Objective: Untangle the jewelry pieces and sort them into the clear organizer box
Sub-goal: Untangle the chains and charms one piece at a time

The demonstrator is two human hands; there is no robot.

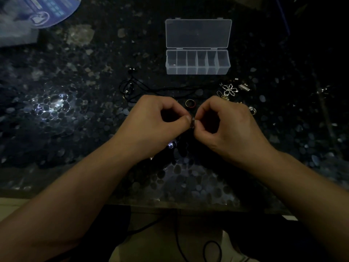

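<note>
Dark pebbled tabletop (79, 114), glossy, with bright glare spots at left and near the front edge. Round blue printed object (51, 12) at the far left corner, lying over something pale and flat. Black cable (177, 241) looping across a light floor below the table edge.

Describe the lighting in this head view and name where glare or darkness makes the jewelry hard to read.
Head view: dim overall; bright glare patch on the dark tabletop at left; the small piece pinched between left hand and right hand is too dark to identify; the clear organizer box and flower pendant read clearly.
</note>
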